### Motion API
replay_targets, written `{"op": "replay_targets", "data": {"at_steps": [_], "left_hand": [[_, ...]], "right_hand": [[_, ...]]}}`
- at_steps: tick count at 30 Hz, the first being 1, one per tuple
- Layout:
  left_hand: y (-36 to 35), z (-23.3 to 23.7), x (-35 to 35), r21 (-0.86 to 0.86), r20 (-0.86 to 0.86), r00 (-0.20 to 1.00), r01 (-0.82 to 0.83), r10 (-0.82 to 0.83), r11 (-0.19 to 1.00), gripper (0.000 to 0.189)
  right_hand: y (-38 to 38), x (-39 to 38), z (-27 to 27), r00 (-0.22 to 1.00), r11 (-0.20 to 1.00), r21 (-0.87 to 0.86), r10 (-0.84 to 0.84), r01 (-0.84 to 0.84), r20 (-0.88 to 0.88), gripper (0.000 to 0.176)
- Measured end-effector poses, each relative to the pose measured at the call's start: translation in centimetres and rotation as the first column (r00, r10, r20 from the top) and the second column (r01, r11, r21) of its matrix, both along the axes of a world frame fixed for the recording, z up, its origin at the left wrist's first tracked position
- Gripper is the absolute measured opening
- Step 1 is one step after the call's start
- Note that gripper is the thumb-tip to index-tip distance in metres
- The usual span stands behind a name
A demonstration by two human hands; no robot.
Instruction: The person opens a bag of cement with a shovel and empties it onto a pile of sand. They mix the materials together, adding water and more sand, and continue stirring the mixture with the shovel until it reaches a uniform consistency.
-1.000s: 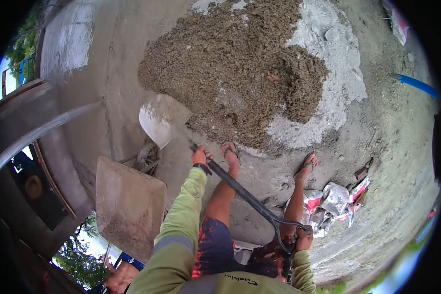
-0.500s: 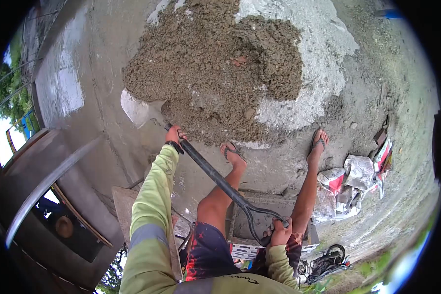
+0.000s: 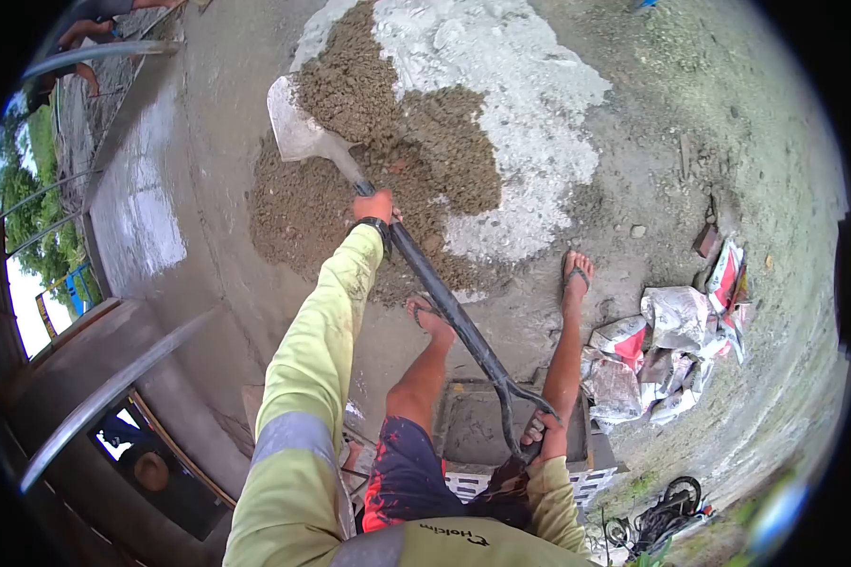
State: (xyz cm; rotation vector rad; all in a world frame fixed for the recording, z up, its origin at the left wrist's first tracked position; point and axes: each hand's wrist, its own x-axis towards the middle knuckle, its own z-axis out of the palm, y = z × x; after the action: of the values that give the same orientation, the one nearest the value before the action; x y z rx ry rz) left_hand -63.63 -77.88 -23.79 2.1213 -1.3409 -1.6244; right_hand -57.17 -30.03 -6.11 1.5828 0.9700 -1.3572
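Observation:
A shovel (image 3: pixel 449 312) with a black shaft and a pale metal blade reaches from my lap up into a heap of wet brown concrete mix (image 3: pixel 350 104). My left hand (image 3: pixel 376 206) wraps round the lower shaft, just behind the blade. At the other end my right hand (image 3: pixel 545 437) is closed on the D-shaped grip. The blade lies at the left part of the heap, its right edge against the mix. Grey-white powder (image 3: pixel 529 104) spreads along the heap's right side.
My sandalled feet stand at the heap's near edge. Crumpled red-and-white sacks (image 3: pixel 676 321) lie at the right. Between my legs is a shallow tray (image 3: pixel 468 387) of grey material. A motorcycle (image 3: pixel 671 515) stands at lower right, a metal pipe (image 3: pixel 113 402) at left. Another person's limbs (image 3: pixel 90 38) show upper left.
The blade has gone forward and right, from the heap's lower left edge further up along it. My left arm has stretched out with it. My view has shifted too.

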Motion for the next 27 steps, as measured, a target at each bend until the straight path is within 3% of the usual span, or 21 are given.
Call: {"op": "replay_targets", "data": {"at_steps": [3,4,7,8,9,10,12,13,14,15,16,17,18,19,21,22,23,24,25,26,27], "left_hand": [[3.5,1.4,-4.7,0.009,0.016,0.998,0.065,-0.065,0.998,0.029],[5.5,2.7,-6.5,0.025,-0.024,0.996,0.083,-0.082,0.996,0.031],[10.3,2.2,-10.1,0.124,-0.151,0.975,0.185,-0.165,0.975,0.025],[12.1,2.4,-11.5,0.078,-0.210,0.955,0.227,-0.207,0.971,0.026],[14.2,2.8,-12.1,0.034,-0.260,0.935,0.259,-0.242,0.965,0.027],[15.9,3.1,-12.3,-0.001,-0.306,0.924,0.242,-0.231,0.970,0.029],[18.3,3.3,-10.9,-0.099,-0.378,0.900,0.195,-0.218,0.976,0.034],[18.9,3.0,-9.1,-0.265,-0.299,0.920,0.177,-0.255,0.948,0.035],[19.1,8.1,-9.3,0.058,-0.384,0.915,-0.108,0.121,0.993,0.036],[19.1,7.9,-7.2,0.101,-0.375,0.872,-0.298,0.314,0.949,0.039],[18.5,7.1,-3.9,0.049,-0.367,0.845,-0.400,0.389,0.915,0.039],[17.3,6.2,-0.6,0.005,-0.338,0.836,-0.457,0.432,0.889,0.040],[16.1,7.2,1.3,-0.092,-0.178,0.875,-0.470,0.450,0.878,0.043],[14.0,4.0,6.0,-0.142,-0.073,0.870,-0.493,0.487,0.858,0.048],[9.6,1.1,12.1,-0.112,0.101,0.855,-0.499,0.509,0.859,0.050],[8.6,-0.1,12.9,-0.115,0.144,0.868,-0.462,0.475,0.879,0.051],[8.0,-1.6,13.5,-0.116,0.190,0.878,-0.424,0.439,0.898,0.053],[7.6,-5.3,14.4,-0.088,0.425,0.881,-0.185,0.205,0.979,0.057],[8.3,-7.9,13.4,-0.069,0.520,0.849,-0.072,0.098,0.995,0.059],[10.9,-1.0,5.9,-0.126,0.579,0.815,0.075,0.012,0.989,0.057],[12.4,-2.2,4.4,-0.094,0.441,0.893,-0.057,0.093,0.994,0.053]], "right_hand": [[5.6,-3.4,0.1,0.997,0.998,-0.029,-0.047,0.049,0.064,0.006],[8.5,-3.9,-1.0,0.993,0.990,-0.130,-0.043,0.057,0.109,0.003],[14.4,-7.2,-2.1,0.989,0.951,-0.300,0.109,-0.075,0.097,0.005],[17.2,-7.5,-3.3,0.989,0.954,-0.289,0.116,-0.086,0.088,0.005],[20.3,-7.6,-4.4,0.914,0.894,-0.246,0.400,-0.373,0.067,0.005],[22.4,-8.7,-4.9,0.749,0.742,-0.206,0.660,-0.637,0.058,0.007],[24.1,-12.6,-3.5,0.714,0.715,-0.187,0.695,-0.673,0.089,0.010],[24.1,-14.5,-2.6,0.698,0.707,-0.176,0.706,-0.685,0.120,0.012],[23.9,-16.4,-2.1,0.689,0.689,-0.158,0.722,-0.707,0.062,0.015],[24.8,-17.2,-2.9,0.408,0.409,0.005,0.912,-0.913,-0.048,0.020],[21.4,-17.8,-1.5,0.226,0.345,0.349,0.913,-0.871,-0.339,0.023],[15.8,-18.1,0.8,-0.061,0.346,0.641,0.850,-0.685,-0.524,0.026],[11.0,-19.7,3.8,-0.011,0.355,0.485,0.798,-0.799,-0.603,0.025],[7.1,-21.3,6.5,0.054,0.336,0.303,0.744,-0.892,-0.667,0.024],[2.9,-22.6,8.5,0.025,0.141,0.106,0.711,-0.984,-0.703,0.027],[2.1,-22.6,9.1,0.022,0.132,0.101,0.710,-0.986,-0.704,0.027],[1.6,-22.5,9.6,-0.057,0.082,0.155,0.685,-0.985,-0.726,0.024],[1.7,-22.7,9.9,-0.134,0.034,0.206,0.656,-0.978,-0.742,0.023],[3.2,-22.9,9.3,-0.131,0.026,0.197,0.660,-0.980,-0.740,0.023],[5.8,-23.4,8.3,0.029,0.229,0.240,0.778,-0.943,-0.628,0.023],[8.2,-24.0,8.6,0.217,0.411,0.320,0.839,-0.854,-0.500,0.026]]}}
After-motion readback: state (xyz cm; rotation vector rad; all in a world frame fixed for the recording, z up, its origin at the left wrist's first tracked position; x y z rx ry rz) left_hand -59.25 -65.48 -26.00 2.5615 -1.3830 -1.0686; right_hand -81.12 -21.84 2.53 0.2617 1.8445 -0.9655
